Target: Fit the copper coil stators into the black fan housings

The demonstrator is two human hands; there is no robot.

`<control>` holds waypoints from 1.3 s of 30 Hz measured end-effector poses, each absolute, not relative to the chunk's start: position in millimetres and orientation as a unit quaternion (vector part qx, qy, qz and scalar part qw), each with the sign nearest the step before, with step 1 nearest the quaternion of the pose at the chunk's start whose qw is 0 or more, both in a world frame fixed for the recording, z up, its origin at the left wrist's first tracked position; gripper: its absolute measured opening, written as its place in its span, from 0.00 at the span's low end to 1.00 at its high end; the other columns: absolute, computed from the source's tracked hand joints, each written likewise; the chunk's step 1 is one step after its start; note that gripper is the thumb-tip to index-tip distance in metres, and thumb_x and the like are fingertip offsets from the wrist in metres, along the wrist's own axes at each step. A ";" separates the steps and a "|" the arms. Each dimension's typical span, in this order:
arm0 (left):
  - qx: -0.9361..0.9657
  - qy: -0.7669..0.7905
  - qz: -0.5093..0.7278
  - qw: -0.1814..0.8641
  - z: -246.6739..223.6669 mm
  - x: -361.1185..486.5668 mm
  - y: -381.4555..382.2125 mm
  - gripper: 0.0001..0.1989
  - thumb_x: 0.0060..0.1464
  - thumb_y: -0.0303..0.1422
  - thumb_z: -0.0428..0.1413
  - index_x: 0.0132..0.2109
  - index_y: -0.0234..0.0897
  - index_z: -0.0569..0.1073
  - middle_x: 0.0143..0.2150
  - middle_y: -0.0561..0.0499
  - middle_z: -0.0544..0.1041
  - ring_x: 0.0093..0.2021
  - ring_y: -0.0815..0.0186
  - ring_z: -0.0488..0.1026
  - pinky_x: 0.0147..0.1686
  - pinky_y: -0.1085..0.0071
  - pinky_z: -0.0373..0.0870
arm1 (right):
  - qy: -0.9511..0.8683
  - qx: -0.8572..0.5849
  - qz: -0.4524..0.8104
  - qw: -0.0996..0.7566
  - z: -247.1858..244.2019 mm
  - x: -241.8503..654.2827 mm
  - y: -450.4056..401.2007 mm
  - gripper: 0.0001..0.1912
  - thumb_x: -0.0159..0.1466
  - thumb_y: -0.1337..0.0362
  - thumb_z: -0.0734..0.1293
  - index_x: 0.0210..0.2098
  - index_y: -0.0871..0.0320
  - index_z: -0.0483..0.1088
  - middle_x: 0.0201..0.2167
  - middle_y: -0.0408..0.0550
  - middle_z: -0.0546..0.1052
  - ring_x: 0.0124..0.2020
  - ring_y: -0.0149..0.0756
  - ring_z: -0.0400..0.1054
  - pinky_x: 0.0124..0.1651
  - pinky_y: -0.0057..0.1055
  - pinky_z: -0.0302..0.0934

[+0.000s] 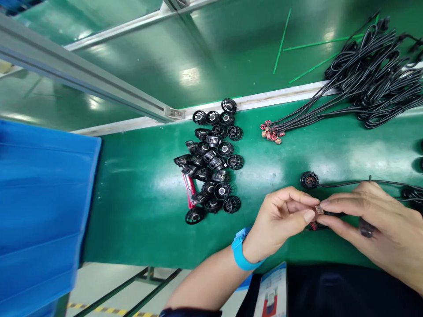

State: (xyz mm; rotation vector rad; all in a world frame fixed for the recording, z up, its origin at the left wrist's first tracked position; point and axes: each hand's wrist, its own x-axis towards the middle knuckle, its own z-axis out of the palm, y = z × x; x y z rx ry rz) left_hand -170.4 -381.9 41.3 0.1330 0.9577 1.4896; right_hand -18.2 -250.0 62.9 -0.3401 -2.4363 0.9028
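Observation:
A small copper-wound stator [319, 210] sits between the fingertips of both my hands, above the near side of the green table. My left hand [287, 215], with a blue wristband, pinches it from the left. From the other side, my right hand [366, 215] grips it with thumb and fingers, and a dark rounded end [366, 228] shows in that palm. Just below the fingertips is a reddish stator [313, 226], partly hidden. Beyond my hands lies a round black motor housing [309, 180] with copper windings inside and a black cable [343, 183] running right.
Many black round housings [222, 191] are piled left of centre, with red-handled tweezers [189, 190] beside them. Cables [373, 83] lie bundled at the far right, their copper-wound stators [271, 134] pointing left. A blue bin [42, 211] stands left; a metal frame post [99, 83] rises behind.

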 end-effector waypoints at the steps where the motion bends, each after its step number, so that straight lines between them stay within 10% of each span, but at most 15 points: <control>1: 0.056 0.421 0.650 0.629 41.1 -170.0 -381.6 0.13 0.50 0.35 0.75 0.39 0.35 0.83 0.33 0.52 0.84 0.29 0.73 0.78 0.32 0.78 0.76 | -0.900 -0.123 0.328 0.258 62.5 -18.1 -250.3 0.09 0.68 0.70 0.74 0.47 0.56 0.75 0.38 0.39 0.83 0.31 0.26 0.73 0.37 0.31 0.64; 39: 0.106 0.485 0.640 0.587 47.6 -168.8 -380.3 0.10 0.49 0.32 0.75 0.36 0.34 0.84 0.35 0.49 0.85 0.31 0.68 0.82 0.37 0.71 0.83 | -0.872 -0.161 0.408 0.217 60.9 -18.0 -247.6 0.05 0.72 0.63 0.70 0.47 0.54 0.75 0.37 0.43 0.83 0.29 0.29 0.72 0.33 0.31 0.68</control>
